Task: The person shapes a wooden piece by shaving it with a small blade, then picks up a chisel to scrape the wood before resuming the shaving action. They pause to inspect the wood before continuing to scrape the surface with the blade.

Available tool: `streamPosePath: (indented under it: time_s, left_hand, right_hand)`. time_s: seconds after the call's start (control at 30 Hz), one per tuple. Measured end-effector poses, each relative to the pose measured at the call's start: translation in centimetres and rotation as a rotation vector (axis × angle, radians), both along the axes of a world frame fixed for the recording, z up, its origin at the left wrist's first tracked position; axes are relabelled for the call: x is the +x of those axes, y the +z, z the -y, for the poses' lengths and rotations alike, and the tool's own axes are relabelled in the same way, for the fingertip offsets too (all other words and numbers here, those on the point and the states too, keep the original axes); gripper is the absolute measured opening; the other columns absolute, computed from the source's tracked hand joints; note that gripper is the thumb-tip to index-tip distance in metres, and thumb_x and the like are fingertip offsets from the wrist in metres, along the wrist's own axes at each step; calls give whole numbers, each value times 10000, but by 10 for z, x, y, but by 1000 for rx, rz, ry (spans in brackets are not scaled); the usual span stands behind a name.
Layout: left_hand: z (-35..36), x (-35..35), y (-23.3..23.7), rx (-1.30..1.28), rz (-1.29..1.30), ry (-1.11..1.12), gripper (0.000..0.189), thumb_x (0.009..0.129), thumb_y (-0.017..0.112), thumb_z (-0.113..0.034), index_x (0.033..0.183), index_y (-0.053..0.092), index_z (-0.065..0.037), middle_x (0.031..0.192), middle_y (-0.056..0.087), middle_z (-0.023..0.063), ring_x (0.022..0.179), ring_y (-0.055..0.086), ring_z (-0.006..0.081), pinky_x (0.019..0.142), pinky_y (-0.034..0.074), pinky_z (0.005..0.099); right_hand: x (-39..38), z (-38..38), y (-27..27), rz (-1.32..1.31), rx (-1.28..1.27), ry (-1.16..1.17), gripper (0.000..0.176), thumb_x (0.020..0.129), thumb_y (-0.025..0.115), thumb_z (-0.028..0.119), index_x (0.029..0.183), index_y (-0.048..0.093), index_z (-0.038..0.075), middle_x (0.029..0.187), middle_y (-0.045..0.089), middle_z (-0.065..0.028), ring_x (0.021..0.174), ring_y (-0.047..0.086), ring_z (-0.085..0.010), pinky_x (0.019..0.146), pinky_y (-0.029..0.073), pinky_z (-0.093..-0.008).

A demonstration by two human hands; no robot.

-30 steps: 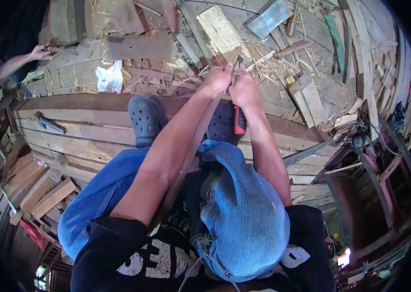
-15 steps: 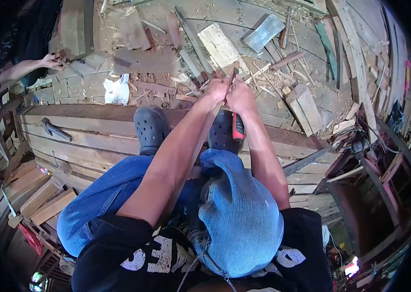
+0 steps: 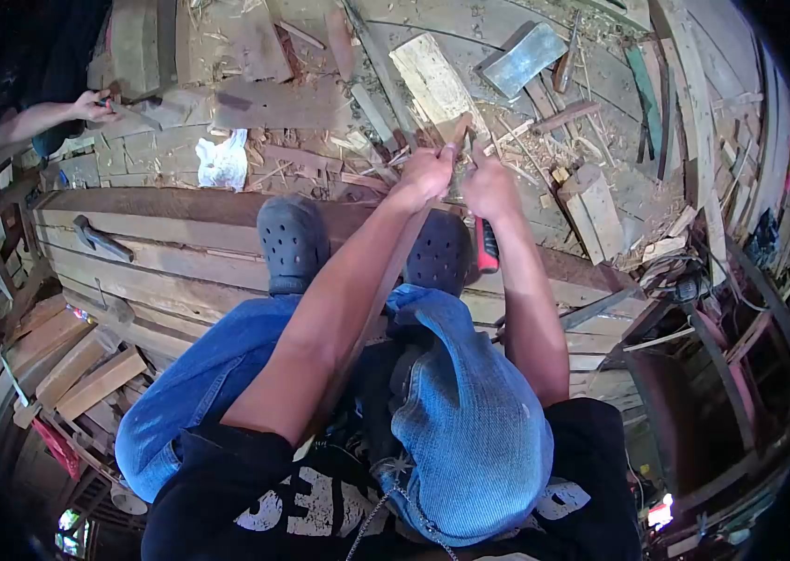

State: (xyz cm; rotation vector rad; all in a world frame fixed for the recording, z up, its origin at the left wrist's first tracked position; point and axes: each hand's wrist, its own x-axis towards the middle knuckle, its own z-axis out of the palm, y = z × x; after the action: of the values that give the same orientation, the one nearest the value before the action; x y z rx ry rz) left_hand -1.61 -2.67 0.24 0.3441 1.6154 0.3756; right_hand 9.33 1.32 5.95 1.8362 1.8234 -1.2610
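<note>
My left hand [image 3: 427, 174] is closed around a narrow wooden strip [image 3: 459, 133], whose tip points away from me toward a pale wood block [image 3: 432, 79]. The rest of the strip runs back under my left forearm. Just to the right, my right hand [image 3: 490, 191] grips a tool with a red and black handle [image 3: 487, 247]. The handle sticks out below the fist, and the tool's working end is hard to make out beside the strip. A small gap separates the two hands.
At the upper left, another person's hand [image 3: 94, 107] holds a bladed tool. A metal block [image 3: 525, 60] and a cut timber [image 3: 593, 213] lie to the right among shavings. White crumpled cloth [image 3: 222, 161] and a hammer-like tool [image 3: 103, 239] are at left. Clogs rest on the beams.
My right hand has moved right, away from my left hand, with the red-handled tool. My left hand and the strip have shifted slightly. The view has shifted a little.
</note>
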Motion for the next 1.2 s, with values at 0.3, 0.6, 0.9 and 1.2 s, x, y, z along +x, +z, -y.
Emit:
streamPosePath:
  time_s: [0.3,0.6,0.9,1.2]
  left_hand:
    - [-1,1,-2,27,-116,-161,546,940,379,-452,779,655,-9,621,630,173,639,647,316,677,501,393]
    - [-6,1,1,60,-272,-343,514,928,374,-439,933,664,-14,970,623,256,958,591,403,873,457,439]
    - [-3,2,-9,85,-241,-362,543,944,340,-433,878,657,4,946,625,257,938,591,413,864,456,444]
    - [-3,2,1,24,-151,-210,502,918,389,-445,915,673,-31,938,633,243,929,597,407,847,471,428]
  right_hand:
    - [-5,3,4,54,-170,-3,501,838,440,96,1324,411,-22,1049,581,-311,962,617,-372,865,476,-400]
    - [-2,14,-9,-44,-42,-100,507,848,436,103,1340,394,-10,960,617,-285,822,656,-350,745,515,-395]
    - [-10,-32,-35,11,-55,112,561,847,528,248,1294,394,-64,945,623,-282,946,610,-395,837,491,-431]
    - [-7,-1,7,-5,-53,-13,490,870,423,145,1336,399,-4,999,599,-302,974,601,-383,913,447,-404]
